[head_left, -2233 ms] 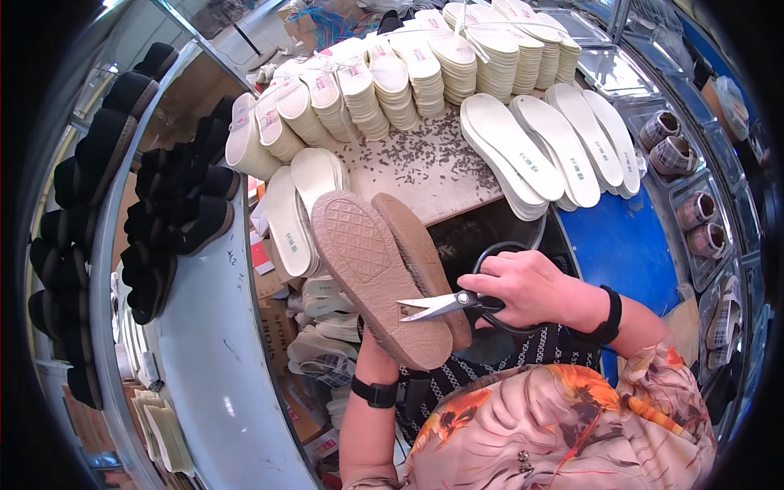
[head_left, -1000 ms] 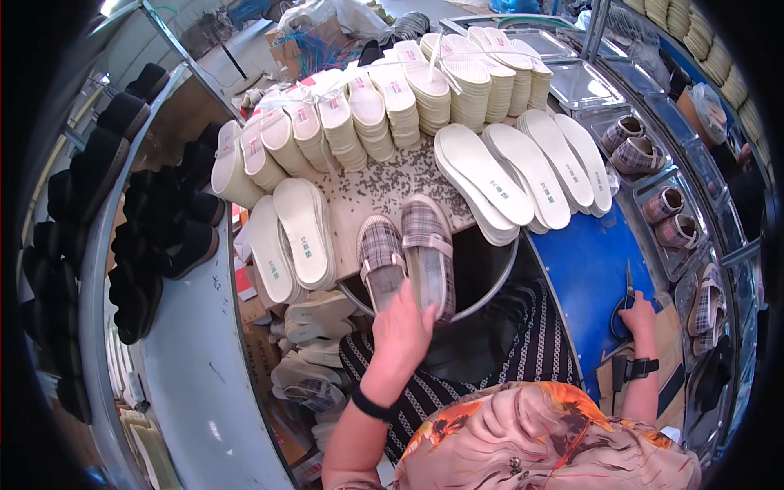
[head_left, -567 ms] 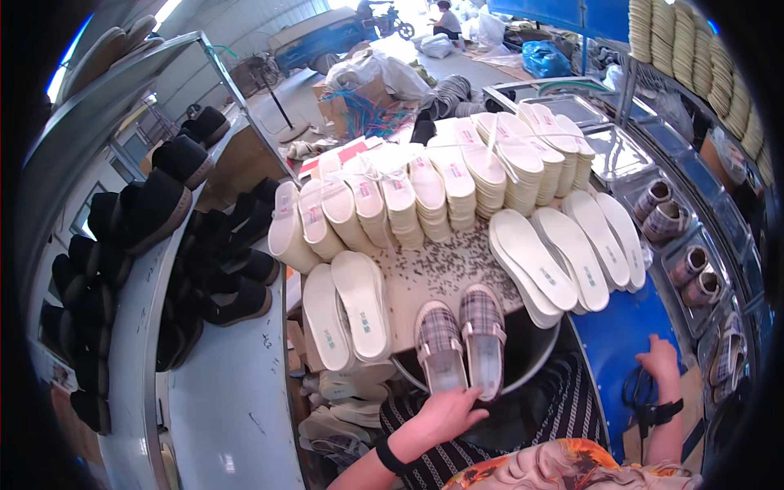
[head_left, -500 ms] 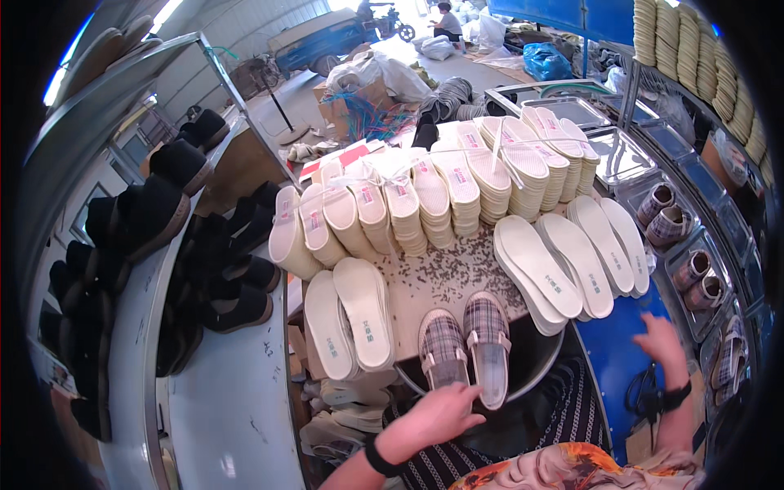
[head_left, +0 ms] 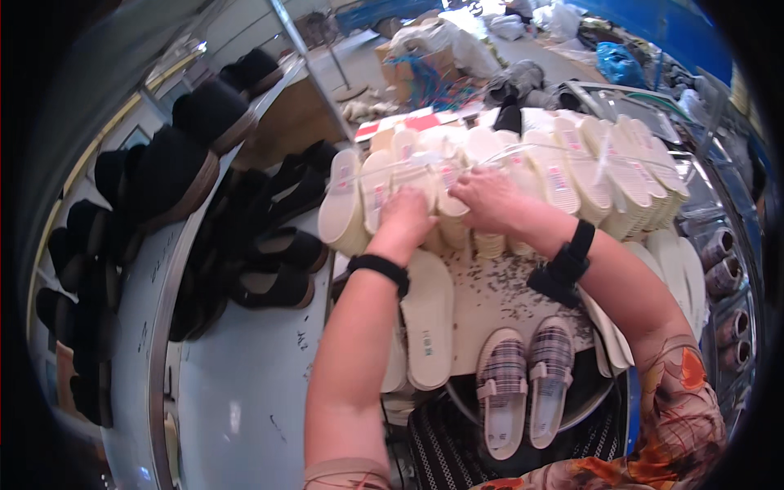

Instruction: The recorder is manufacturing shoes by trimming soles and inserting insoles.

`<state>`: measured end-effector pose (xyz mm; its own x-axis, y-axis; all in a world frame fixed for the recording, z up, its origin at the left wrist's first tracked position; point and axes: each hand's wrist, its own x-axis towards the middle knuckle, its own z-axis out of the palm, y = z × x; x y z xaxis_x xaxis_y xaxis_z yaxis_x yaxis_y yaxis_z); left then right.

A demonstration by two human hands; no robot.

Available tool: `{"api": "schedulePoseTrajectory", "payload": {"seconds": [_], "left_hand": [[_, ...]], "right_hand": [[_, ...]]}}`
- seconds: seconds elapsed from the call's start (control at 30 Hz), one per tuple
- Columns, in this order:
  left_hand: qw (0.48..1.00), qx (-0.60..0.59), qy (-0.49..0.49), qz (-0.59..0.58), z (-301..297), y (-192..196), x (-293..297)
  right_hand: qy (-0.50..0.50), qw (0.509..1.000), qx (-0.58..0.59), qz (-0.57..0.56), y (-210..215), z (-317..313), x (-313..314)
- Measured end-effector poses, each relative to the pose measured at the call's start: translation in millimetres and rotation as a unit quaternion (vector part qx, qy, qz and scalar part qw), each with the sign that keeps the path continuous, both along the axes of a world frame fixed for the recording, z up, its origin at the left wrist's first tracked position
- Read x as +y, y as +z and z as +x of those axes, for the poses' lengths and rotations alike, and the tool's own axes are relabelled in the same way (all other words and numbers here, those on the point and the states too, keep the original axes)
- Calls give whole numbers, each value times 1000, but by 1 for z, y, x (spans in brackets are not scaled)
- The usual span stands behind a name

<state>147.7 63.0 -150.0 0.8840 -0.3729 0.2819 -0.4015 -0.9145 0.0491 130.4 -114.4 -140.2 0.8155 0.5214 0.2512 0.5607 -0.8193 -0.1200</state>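
Both hands are up on the row of cream soles (head_left: 498, 175) standing at the counter's (head_left: 498, 290) far edge: left hand (head_left: 406, 214) and right hand (head_left: 488, 198) each curled onto a sole. Plaid slippers (head_left: 527, 384) sit closer in.

We see matt, cream foam-like soles (head_left: 490, 175) under our hands, bound with glossy clear plastic straps. The slippers (head_left: 527, 384) wear woven plaid cloth. The worktop (head_left: 237, 392) beside them looks smooth, glossy pale metal.
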Motion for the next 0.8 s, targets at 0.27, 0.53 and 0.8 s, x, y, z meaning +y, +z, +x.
{"api": "schedulePoseTrajectory", "payload": {"seconds": [0.27, 0.53, 0.8], "left_hand": [[997, 77, -9, 6, 26, -9, 3], [1000, 4, -10, -23, 27, -4, 11], [752, -235, -60, -613, -122, 59, 38]], "right_hand": [[10, 995, -67, -68, -41, 41, 8], [1, 987, -100, -125, -46, 38, 16], [-109, 956, -252, -105, -54, 29, 9]]}}
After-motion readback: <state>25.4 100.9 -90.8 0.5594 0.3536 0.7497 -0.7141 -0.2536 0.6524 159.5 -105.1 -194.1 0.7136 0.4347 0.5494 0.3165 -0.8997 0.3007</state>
